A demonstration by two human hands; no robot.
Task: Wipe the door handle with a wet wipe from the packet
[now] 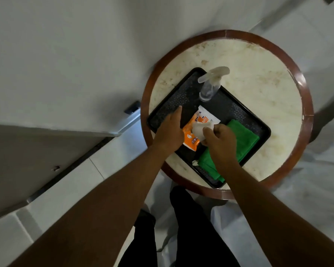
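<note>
An orange and white wipe packet (193, 138) lies in a black tray (181, 93) on a round table. My left hand (169, 132) rests flat on the packet's left side, pressing it down. My right hand (219, 139) pinches a white wet wipe (200, 130) that sticks up out of the packet. A dark door handle (132, 107) shows on the edge of the white door, left of the table.
A clear spray bottle (210, 85) stands at the tray's far end. A folded green cloth (243, 139) lies in the tray under my right wrist. The round table has a marble top and a wooden rim (305, 93). My dark trouser legs are below.
</note>
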